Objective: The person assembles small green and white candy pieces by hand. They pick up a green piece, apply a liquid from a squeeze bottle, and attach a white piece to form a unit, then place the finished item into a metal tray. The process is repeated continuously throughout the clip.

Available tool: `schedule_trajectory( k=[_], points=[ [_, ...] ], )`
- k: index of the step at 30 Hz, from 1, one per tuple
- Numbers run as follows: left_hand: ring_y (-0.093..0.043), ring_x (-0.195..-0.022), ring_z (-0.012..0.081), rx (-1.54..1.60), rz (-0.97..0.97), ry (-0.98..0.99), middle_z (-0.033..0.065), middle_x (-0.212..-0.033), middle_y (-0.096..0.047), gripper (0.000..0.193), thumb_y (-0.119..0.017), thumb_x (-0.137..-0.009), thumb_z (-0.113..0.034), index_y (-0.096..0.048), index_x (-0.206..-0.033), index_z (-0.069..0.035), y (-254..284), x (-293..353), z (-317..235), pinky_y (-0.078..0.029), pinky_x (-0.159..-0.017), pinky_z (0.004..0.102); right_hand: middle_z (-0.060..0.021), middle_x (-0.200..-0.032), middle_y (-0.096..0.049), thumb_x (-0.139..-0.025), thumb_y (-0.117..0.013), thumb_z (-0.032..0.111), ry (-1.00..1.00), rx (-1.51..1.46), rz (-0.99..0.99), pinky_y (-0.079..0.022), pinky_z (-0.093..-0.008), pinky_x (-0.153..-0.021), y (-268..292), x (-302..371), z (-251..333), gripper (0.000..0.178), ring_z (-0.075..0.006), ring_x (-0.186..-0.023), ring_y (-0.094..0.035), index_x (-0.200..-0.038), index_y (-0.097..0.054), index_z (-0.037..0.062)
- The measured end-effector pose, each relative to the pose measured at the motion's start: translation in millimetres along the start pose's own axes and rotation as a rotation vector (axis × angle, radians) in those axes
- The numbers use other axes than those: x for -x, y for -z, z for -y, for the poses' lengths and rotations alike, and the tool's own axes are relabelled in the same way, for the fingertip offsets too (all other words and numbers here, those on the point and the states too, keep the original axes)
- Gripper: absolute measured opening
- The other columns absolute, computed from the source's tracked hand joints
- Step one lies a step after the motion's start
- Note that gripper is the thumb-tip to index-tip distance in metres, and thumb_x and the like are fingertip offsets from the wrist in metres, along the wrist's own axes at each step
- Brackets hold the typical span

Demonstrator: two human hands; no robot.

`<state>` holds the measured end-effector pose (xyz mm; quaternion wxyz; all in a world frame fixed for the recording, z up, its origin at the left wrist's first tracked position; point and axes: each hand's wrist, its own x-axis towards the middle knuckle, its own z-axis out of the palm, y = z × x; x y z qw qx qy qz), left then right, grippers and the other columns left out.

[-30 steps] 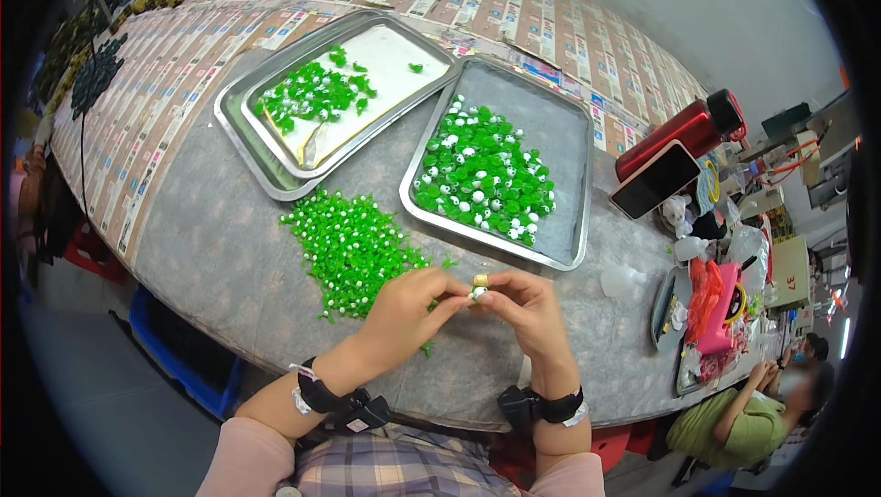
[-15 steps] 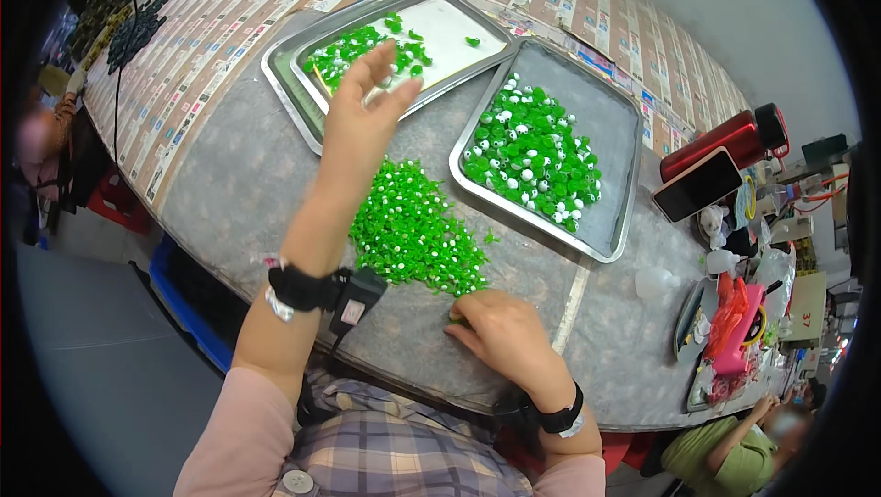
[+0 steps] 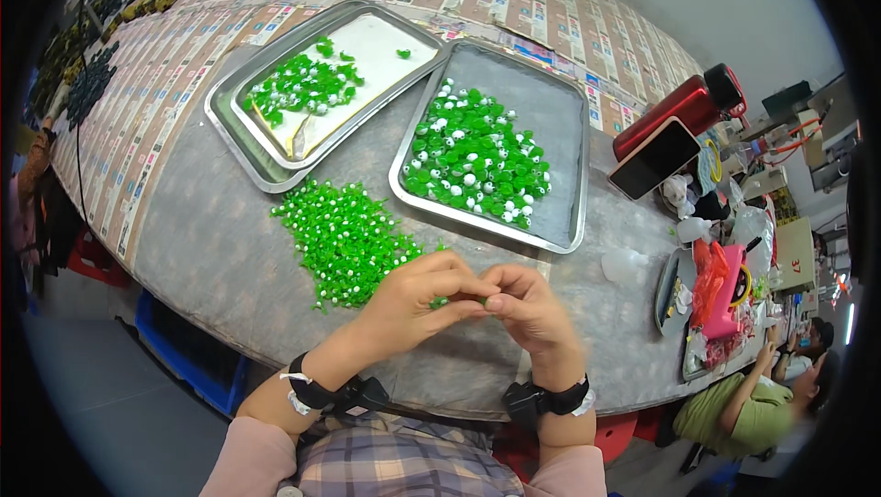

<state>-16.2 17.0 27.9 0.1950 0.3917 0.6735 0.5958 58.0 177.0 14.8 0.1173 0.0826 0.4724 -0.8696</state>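
My left hand (image 3: 409,306) and my right hand (image 3: 534,313) meet above the table's front part, thumbs and fingertips pinched together. A small green piece (image 3: 440,302) shows under the left fingers, and a bit of green lies at the joined fingertips, mostly hidden by them. Just left of and beyond the hands is a loose pile of small green pieces with white dots (image 3: 344,240). Farther off, a metal tray (image 3: 580,212) holds a heap of green pieces and white balls with dark spots. Left of it, another metal tray (image 3: 216,116) carries a white-bottomed tray with fewer such pieces.
On the right stand a red bottle (image 3: 674,111) and a phone (image 3: 653,157) leaning against it. Nearer are a pink holder (image 3: 730,290), red plastic and assorted clutter. A blue bin (image 3: 188,350) sits below the table's left edge. A person in green (image 3: 748,410) is at the lower right.
My left hand has come back from over the left tray to meet my right hand. My right hand has lifted from the pile's near edge. The whole view has shifted.
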Motion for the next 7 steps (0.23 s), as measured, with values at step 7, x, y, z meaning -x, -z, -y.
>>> schedule_trajectory(
  k=[7],
  points=[
    [-0.052, -0.077, 0.0178, 0.415, -0.103, 0.160, 0.0037, -0.083, -0.051, 0.016, -0.062, -0.073, -0.012, -0.061, -0.088, -0.008, 0, 2, 23, -0.043, -0.072, 0.0240, -0.0036, -0.079, -0.057, -0.076, -0.056, 0.006, 0.613, 0.647, -0.612, -0.043, -0.0202, -0.063, 17, 12, 18, 0.018, -0.0108, -0.069, -0.055, -0.091, -0.045, 0.0041]
  ],
)
